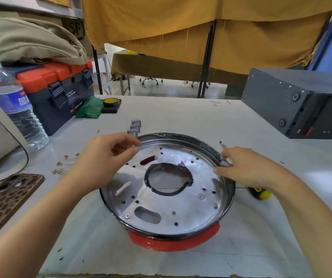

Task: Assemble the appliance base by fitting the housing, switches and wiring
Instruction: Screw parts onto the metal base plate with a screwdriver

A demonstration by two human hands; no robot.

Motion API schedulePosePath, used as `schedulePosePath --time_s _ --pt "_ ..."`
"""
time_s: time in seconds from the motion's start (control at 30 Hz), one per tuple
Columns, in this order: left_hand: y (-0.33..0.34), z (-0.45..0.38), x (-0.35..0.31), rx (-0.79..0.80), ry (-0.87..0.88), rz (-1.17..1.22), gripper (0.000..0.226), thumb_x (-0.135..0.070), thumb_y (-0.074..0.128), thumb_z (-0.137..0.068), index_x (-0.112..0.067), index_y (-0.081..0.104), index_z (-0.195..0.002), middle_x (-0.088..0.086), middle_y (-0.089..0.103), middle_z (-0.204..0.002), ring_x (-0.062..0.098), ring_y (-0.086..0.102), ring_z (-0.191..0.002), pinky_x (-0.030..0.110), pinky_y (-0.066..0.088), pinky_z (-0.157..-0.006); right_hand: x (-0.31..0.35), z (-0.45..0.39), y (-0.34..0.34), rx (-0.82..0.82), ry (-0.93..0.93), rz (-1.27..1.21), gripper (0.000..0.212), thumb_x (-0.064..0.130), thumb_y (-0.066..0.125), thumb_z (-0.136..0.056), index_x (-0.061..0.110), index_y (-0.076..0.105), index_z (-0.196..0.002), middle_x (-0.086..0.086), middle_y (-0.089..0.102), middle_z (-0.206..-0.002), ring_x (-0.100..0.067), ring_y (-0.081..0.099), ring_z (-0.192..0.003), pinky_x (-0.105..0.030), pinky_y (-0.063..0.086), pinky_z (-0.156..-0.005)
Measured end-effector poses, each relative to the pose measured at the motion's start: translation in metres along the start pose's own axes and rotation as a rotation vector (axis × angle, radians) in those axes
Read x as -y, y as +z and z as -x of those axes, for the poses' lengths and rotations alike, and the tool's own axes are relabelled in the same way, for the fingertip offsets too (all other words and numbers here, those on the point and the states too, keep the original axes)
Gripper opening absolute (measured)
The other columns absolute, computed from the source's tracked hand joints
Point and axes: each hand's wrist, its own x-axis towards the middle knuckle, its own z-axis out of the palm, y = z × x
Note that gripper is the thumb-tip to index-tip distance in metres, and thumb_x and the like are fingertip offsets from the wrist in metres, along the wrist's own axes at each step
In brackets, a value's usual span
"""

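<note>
On base rim (181, 137): both hands' fingers (220, 171).

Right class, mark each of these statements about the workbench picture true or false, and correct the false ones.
1. Both hands are at the rim of the metal base. True: the left hand is at the far-left rim, the right hand at the right rim.
2. The toolbox lid is green. False: it is orange.
3. A phone lies on the table left of the base. True.
4. The water bottle lies on its side. False: it stands upright.
5. The right hand is empty. False: it holds a thin metal tool.
</note>
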Motion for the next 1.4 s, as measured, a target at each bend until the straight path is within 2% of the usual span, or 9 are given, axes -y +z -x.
schedulePosePath --time_s 0.1,0.23,0.37,0.47,0.53,0.7,0.8,1.03,1.4 --pt "0.006 -0.001 -0.004 0.063 -0.026 0.004 0.006 -0.022 0.065 -0.085 -0.026 0.070 -0.085 -0.008 0.070 -0.076 0.008 0.065 -0.073 0.028 0.055 -0.074 -0.002 -0.009 -0.010 -0.075 -0.015 -0.041 0.051 0.050 0.057 -0.088 0.008 0.045 -0.062 -0.005 0.044 -0.055 -0.018 0.042 -0.055 -0.031 0.030 -0.053" --pt "0.009 -0.001 -0.004 0.110 -0.029 0.001 0.010 -0.020 0.066 -0.085 -0.028 0.070 -0.081 -0.011 0.069 -0.074 0.005 0.063 -0.072 0.021 0.052 -0.071 0.004 -0.038 -0.009 -0.154 -0.087 -0.184 0.054 0.048 0.058 -0.088 0.000 0.047 -0.065 -0.014 0.035 -0.058 -0.017 0.036 -0.055 -0.030 0.025 -0.055" --pt "0.007 -0.002 -0.001 0.195 -0.024 -0.052 0.011 -0.022 0.065 -0.085 -0.031 0.069 -0.080 -0.014 0.069 -0.076 0.002 0.061 -0.075 0.024 0.053 -0.074 0.010 -0.059 0.001 -0.007 -0.072 -0.488 0.043 0.031 0.070 -0.084 -0.004 0.050 -0.067 -0.011 0.038 -0.066 -0.019 0.035 -0.063 -0.028 0.027 -0.062" --pt "0.005 -0.005 -0.001 0.241 -0.021 -0.042 0.010 -0.025 0.064 -0.084 -0.032 0.070 -0.080 -0.013 0.069 -0.077 0.005 0.063 -0.076 0.031 0.054 -0.077 0.003 -0.067 0.007 0.033 -0.056 -0.524 0.052 0.012 0.070 -0.082 0.016 0.038 -0.041 0.006 0.031 -0.042 -0.010 0.031 -0.040 -0.026 0.023 -0.054" --pt "0.006 -0.008 -0.003 0.272 0.001 -0.053 0.009 -0.028 0.063 -0.084 -0.034 0.070 -0.081 -0.014 0.069 -0.079 0.006 0.063 -0.078 0.028 0.054 -0.076 -0.001 -0.064 0.009 0.014 -0.046 -0.495 0.056 0.009 0.068 -0.083 0.018 0.046 -0.032 0.013 0.033 -0.032 -0.002 0.032 -0.031 -0.025 0.026 -0.051" --pt "0.008 -0.019 -0.015 0.287 0.156 -0.180 0.011 -0.027 0.062 -0.085 -0.035 0.068 -0.082 -0.019 0.065 -0.081 -0.003 0.058 -0.081 0.013 0.047 -0.074 -0.010 -0.052 0.004 -0.155 -0.090 -0.540 0.035 0.009 0.068 -0.083 0.010 0.045 -0.056 -0.002 0.042 -0.053 -0.016 0.041 -0.052 -0.027 0.033 -0.057" --pt "0.007 -0.024 -0.023 0.261 0.293 -0.276 0.009 -0.026 0.061 -0.084 -0.033 0.066 -0.081 -0.019 0.060 -0.083 -0.003 0.054 -0.082 0.010 0.044 -0.070 -0.011 -0.045 -0.005 -0.276 -0.142 -0.530 0.044 0.009 0.065 -0.084 0.013 0.038 -0.050 0.013 0.037 -0.041 -0.004 0.034 -0.042 -0.017 0.029 -0.044" --pt "0.004 -0.027 -0.025 0.180 0.430 -0.369 0.008 -0.022 0.062 -0.082 -0.022 0.070 -0.083 -0.014 0.062 -0.094 0.009 0.058 -0.088 0.036 0.052 -0.075 -0.001 -0.031 -0.014 -0.452 -0.218 -0.531 0.034 0.007 0.063 -0.083 -0.010 0.042 -0.063 -0.008 0.032 -0.058 -0.013 0.026 -0.055 -0.028 0.020 -0.051" --pt "0.002 -0.029 -0.020 0.155 0.495 -0.323 0.029 -0.043 0.045 -0.084 -0.027 0.069 -0.087 -0.021 0.057 -0.100 0.005 0.056 -0.089 0.037 0.054 -0.070 0.005 -0.013 -0.022 -0.543 -0.245 -0.541 0.030 0.001 0.059 -0.081 -0.008 0.040 -0.060 -0.009 0.035 -0.054 -0.012 0.025 -0.049 -0.023 0.019 -0.045"
